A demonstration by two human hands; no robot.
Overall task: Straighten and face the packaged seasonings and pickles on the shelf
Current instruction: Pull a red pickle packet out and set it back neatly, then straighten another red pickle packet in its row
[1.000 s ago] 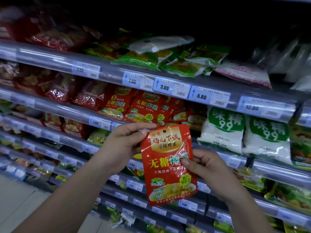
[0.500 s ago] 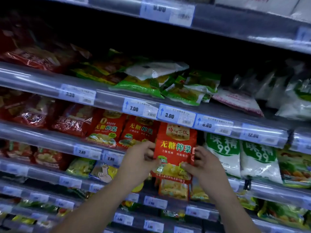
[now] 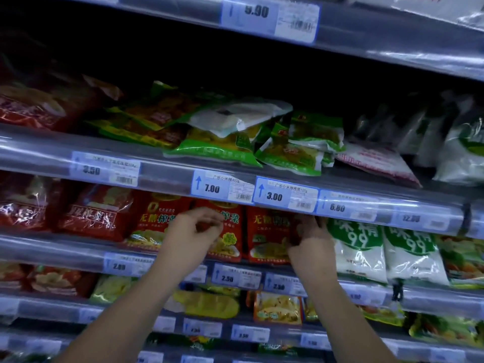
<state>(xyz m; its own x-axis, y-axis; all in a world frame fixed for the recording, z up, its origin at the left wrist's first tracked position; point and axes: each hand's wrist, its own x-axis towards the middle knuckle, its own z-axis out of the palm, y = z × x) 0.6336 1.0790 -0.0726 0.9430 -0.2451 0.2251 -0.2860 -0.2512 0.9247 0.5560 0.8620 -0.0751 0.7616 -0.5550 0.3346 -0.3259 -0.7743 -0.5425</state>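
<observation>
A red pickle packet [image 3: 267,234] with yellow lettering stands upright and faces out on the middle shelf, to the right of two matching red packets [image 3: 154,226]. My right hand [image 3: 310,241] holds this packet's right edge, with the fingers tucked behind it and the thumb on its front. My left hand [image 3: 195,231] hovers in front of the neighbouring red packet [image 3: 230,231], fingers loosely curled and holding nothing. That hand partly hides the neighbouring packet.
White and green seasoning bags [image 3: 358,247] stand right of my right hand. The shelf above holds untidy green pickle packs [image 3: 217,148] and a clear pack lying on top. A price rail [image 3: 285,196] overhangs the red packets. Lower shelves hold yellow packets [image 3: 277,307].
Both hands carried the red packet up from in front of me and onto the middle shelf. My left hand has let go of it and moved left.
</observation>
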